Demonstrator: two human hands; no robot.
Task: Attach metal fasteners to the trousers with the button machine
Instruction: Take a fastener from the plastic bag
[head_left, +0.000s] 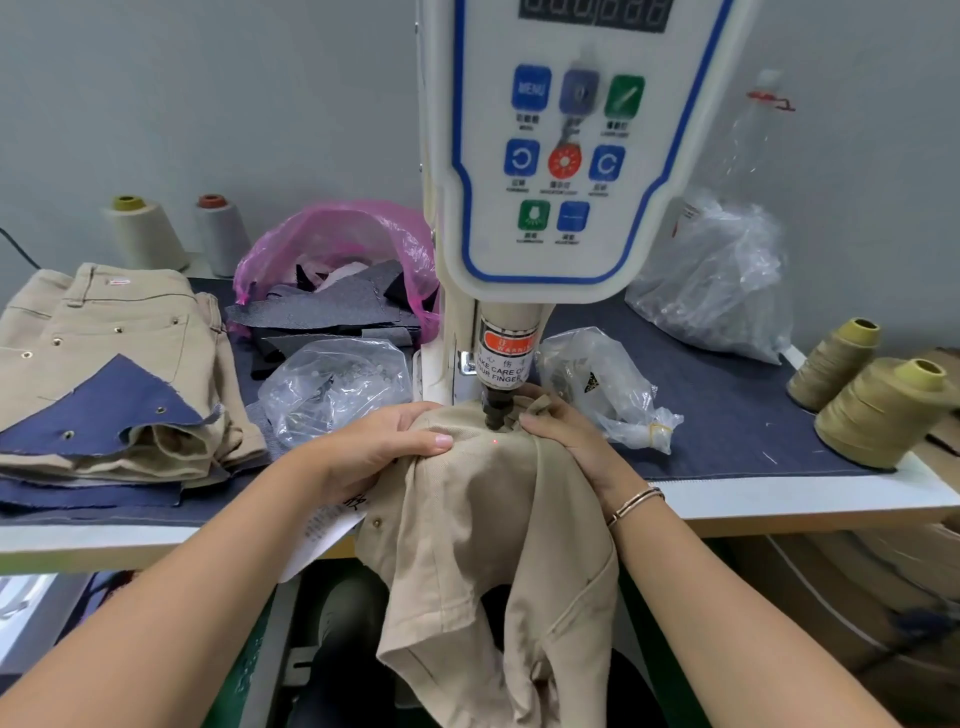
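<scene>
Positioning step: left hand (384, 441) and right hand (563, 431) grip the beige trousers (483, 519), fingers curled into cloth, under the button machine's punch (496, 410); next, align and press.

A white-edged tabletop (810, 501) is covered with a dark denim cloth (727, 415). At nine o'clock lies a stack of folded khaki trousers (119, 332) with a denim scrap (114, 405) on top. Clear plastic bags (332, 382) flank the button machine's column (441, 358). At three o'clock stand olive thread cones (878, 410); at ten o'clock, a pink bag of fabric scraps (337, 275).
</scene>
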